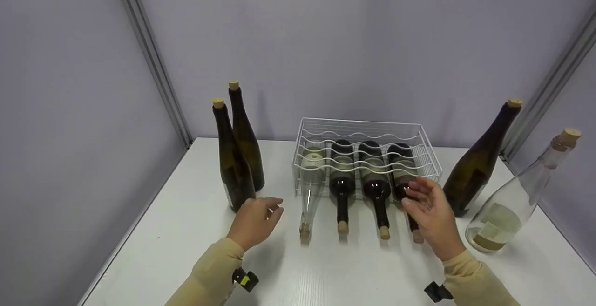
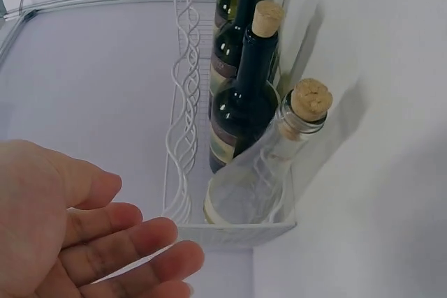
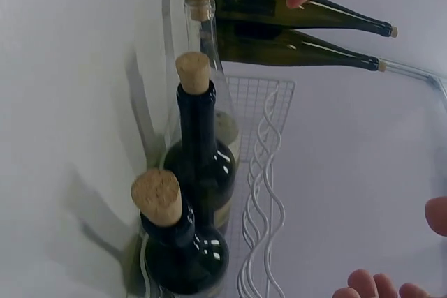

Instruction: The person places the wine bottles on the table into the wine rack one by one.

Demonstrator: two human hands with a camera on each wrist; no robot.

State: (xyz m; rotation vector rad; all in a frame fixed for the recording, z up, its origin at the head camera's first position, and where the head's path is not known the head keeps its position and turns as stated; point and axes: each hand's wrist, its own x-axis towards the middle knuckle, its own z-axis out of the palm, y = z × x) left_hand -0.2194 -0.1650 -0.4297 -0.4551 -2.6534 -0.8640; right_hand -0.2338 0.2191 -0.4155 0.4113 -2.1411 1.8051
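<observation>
A white wire wine rack (image 1: 362, 120) with wavy rails holds a clear corked bottle (image 1: 311, 189) at its left end and three dark wine bottles (image 1: 342, 186) beside it, all lying with necks toward me. My left hand (image 1: 255, 222) hovers over the table left of the clear bottle's neck, fingers relaxed and holding nothing. In the left wrist view its fingers (image 2: 140, 242) are spread loosely. Over the rightmost dark bottle (image 1: 401, 175) hangs my right hand (image 1: 433, 217), loosely bent and empty, partly hiding that bottle. The right wrist view catches only fingertips (image 3: 377, 285) of it.
Two dark green corked bottles (image 1: 235, 175) stand upright on the left of the white table (image 1: 186, 231). At the right stand another dark green bottle (image 1: 475, 171) and a clear bottle (image 1: 500, 217) with a cork. Grey wall panels (image 1: 279, 40) enclose the back and sides.
</observation>
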